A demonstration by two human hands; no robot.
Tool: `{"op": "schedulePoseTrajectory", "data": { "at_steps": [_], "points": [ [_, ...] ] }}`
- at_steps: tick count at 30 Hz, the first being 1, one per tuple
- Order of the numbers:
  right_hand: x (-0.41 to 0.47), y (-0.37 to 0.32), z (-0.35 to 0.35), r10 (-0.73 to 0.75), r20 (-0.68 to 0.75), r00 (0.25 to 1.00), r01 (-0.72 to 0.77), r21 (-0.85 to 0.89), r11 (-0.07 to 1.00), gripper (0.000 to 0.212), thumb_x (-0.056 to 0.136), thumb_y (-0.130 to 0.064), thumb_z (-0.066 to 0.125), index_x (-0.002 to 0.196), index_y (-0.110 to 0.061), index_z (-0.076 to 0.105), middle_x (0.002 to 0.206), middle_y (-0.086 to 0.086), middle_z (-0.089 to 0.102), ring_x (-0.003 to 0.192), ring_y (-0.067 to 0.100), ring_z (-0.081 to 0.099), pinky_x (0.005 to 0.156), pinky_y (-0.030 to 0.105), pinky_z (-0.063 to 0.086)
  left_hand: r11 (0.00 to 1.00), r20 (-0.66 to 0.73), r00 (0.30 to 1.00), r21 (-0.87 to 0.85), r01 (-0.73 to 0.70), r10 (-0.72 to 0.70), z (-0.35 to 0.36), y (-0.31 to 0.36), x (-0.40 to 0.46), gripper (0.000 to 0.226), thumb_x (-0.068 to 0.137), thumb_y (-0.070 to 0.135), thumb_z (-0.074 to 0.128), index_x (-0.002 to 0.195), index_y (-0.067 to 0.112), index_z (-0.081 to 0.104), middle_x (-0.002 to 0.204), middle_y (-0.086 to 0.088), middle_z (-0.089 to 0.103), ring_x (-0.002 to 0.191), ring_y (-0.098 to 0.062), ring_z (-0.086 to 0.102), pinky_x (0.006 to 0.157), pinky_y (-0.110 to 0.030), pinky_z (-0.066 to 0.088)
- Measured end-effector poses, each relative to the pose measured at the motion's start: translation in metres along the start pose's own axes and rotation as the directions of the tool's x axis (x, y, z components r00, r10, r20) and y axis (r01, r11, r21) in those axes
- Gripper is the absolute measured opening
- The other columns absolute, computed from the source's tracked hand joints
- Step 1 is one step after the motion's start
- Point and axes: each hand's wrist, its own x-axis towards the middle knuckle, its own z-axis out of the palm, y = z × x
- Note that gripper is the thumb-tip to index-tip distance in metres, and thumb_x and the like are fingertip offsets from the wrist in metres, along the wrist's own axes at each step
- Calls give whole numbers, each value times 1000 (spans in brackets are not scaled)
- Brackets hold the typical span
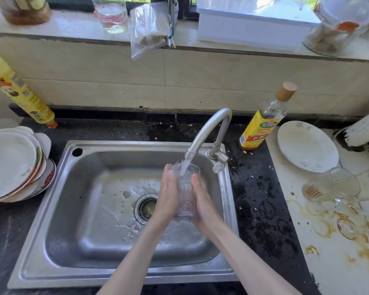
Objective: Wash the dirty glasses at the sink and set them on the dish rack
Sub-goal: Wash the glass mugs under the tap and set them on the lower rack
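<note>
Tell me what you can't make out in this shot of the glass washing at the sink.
- Dish rack: not in the head view at all.
- Glass: the left hand and right hand press its sides, and motion blur hides whether it is clean.
- Dirty glasses on the stained counter: the right edge cuts some off, so no count.
- Plates: stacked, lower ones hidden.
- Jars on the sill: tops cut by the upper edge.

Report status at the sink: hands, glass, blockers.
Left hand and right hand press flat on the glass, upright under running faucet. Dirty glasses wait on right counter. Nothing in the way.
</note>
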Motion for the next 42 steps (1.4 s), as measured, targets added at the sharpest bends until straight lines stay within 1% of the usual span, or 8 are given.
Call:
{"op": "schedulePoseTrajectory", "data": {
  "at_steps": [7, 12, 18, 21, 25, 29, 36, 42],
  "points": [
    [9, 3, 3, -76, -169, 983, 21, -308, 951, 68, 84, -72, 34, 130, -26, 50, 127, -11, 56, 116, 9, 55, 98, 36, 46, 969, 16, 992, 209, -129, 129, 13, -12, -21, 57, 100, 33, 22, 148, 18, -4, 157, 2, -1, 139, 3, -2, 111, -15, 2],
    [5, -2, -10, -18, -110, 994, 6, -108, 994, 59, 82, -65, 37, 124, -29, 59, 115, 0, 68, 106, 17, 65, 84, 36, 54, 890, 99, 947, 324, -320, 304, 12, -21, -17, 57, 98, 45, 20, 147, 28, -3, 156, 8, -7, 141, 2, -8, 117, -21, 2],
    [1, -8, -5, -46, -57, 997, 35, -181, 983, 48, 96, -52, 25, 114, -29, 63, 112, -3, 70, 102, 12, 66, 87, 36, 53, 995, 59, 995, 57, -84, 80, -9, -24, 5, 85, 81, 79, 14, 145, 26, 26, 151, 0, 29, 140, -12, 24, 115, -46, 20],
    [-1, -11, 6, -141, -122, 982, 90, -350, 932, 44, 97, -51, 23, 102, -36, 64, 106, -10, 69, 101, -1, 62, 96, 28, 47, 990, 38, 990, 41, -137, 136, -10, -21, 1, 72, 87, 69, 13, 142, 26, 32, 151, 0, 28, 141, -10, 20, 117, -43, 16],
    [-2, -6, 6, -145, -164, 976, 39, -520, 853, 74, 82, -68, 30, 135, -17, 41, 130, -1, 54, 116, 11, 53, 101, 32, 42, 940, 1, 988, 307, -148, 155, -9, -20, -3, 80, 81, 66, 1, 144, 23, 23, 142, 8, 29, 128, -9, 25, 109, -30, 15],
    [1, -6, 0, -106, -229, 968, 20, -346, 938, 65, 76, -66, 51, 124, -21, 50, 116, -6, 61, 102, 13, 61, 85, 35, 54, 932, -53, 984, 333, -146, 173, -11, -15, 4, 63, 93, 56, 15, 143, 21, 32, 128, 6, 42, 112, -3, 35, 91, -18, 24],
    [7, -2, -14, -1, -188, 982, 0, -7, 1000, 69, 77, -68, 44, 118, -16, 62, 107, 14, 70, 95, 31, 68, 82, 47, 54, 998, -151, 986, -24, 61, -64, -6, -1, 8, 24, 100, 28, 35, 102, 12, 53, 94, -6, 57, 81, -14, 56, 62, -24, 53],
    [3, 5, -10, -93, -299, 950, 34, -198, 980, 73, 69, -70, 55, 127, -27, 45, 125, -6, 58, 106, 8, 59, 83, 30, 52, 971, -237, 971, 237, 37, 21, 0, 16, 5, 46, 100, 38, 26, 63, 16, 44, 65, 0, 50, 62, -14, 45, 54, -27, 31]
  ]
}}
